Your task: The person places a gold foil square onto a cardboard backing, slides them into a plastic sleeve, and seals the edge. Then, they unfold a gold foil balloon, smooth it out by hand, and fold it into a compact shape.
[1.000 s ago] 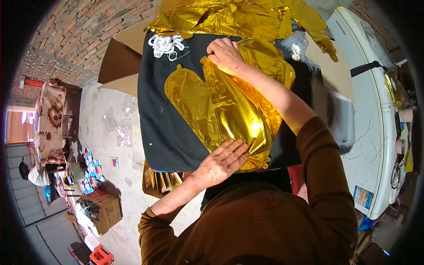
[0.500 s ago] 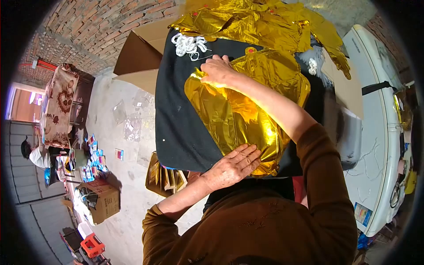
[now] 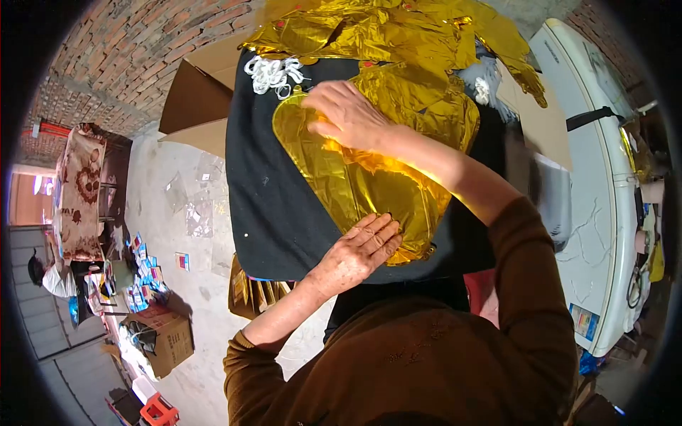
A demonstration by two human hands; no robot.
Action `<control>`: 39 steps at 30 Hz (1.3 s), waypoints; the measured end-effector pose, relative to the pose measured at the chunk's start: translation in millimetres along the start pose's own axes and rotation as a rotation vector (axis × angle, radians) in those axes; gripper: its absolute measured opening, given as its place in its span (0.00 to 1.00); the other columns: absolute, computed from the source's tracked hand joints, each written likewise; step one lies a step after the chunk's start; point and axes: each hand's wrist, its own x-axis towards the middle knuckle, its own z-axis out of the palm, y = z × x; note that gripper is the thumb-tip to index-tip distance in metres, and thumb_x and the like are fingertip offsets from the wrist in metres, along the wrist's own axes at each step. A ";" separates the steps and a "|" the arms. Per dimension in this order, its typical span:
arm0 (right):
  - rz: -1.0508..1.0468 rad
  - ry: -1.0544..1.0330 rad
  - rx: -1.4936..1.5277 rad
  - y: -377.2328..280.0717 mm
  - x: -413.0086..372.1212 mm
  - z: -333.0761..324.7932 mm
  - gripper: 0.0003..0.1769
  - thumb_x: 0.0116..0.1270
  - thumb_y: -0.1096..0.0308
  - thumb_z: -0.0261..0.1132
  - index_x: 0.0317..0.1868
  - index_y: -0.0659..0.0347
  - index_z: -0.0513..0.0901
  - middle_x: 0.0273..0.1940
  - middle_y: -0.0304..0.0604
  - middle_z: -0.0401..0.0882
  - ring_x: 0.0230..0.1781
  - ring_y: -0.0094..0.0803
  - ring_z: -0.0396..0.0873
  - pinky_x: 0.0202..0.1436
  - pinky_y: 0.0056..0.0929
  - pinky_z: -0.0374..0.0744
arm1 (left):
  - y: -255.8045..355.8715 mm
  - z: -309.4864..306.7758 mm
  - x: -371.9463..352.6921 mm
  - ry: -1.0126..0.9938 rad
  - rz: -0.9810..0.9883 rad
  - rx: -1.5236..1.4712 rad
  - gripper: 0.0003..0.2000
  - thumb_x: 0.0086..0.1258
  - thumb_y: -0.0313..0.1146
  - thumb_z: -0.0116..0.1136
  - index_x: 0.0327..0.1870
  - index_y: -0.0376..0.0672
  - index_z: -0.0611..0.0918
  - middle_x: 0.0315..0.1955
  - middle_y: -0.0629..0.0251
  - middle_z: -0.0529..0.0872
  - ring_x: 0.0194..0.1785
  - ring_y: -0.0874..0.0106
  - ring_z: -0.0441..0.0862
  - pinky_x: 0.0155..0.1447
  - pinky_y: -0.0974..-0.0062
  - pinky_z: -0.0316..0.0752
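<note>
A shiny gold foil sheet [image 3: 327, 181] lies flat on the black cloth [image 3: 263, 192] of the table. My left hand [image 3: 359, 248] rests on its near end, palm down with the fingers laid out. Over the upper left part of the foil is my right hand [image 3: 348, 117], blurred, its fingers partly spread and nothing seen in them. More crumpled gold foil [image 3: 383, 35] is heaped along the far side. White string [image 3: 273, 74] lies in a loose bundle beyond the foil's left corner.
An open cardboard box [image 3: 195, 106] stands left of the table, and another box [image 3: 245, 291] with gold items sits below its near left edge. A white freezer [image 3: 586, 234] is on the right. Farther left are a carton [image 3: 170, 341] and a red stool [image 3: 158, 410].
The view has shifted, so the table sits a little more to the left. My right hand has loosened from the foil's upper edge and its fingers have opened. My left hand stays on the near end.
</note>
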 end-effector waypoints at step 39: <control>0.176 -0.339 -0.066 -153.0 -225.1 -107.7 0.35 0.68 0.59 0.72 0.73 0.62 0.73 0.75 0.48 0.70 0.81 0.41 0.61 0.86 0.49 0.54 | 3.6 -8.2 5.8 -0.019 -0.121 -0.287 0.39 0.58 0.33 0.72 0.73 0.38 0.69 0.71 0.46 0.75 0.77 0.48 0.69 0.82 0.54 0.64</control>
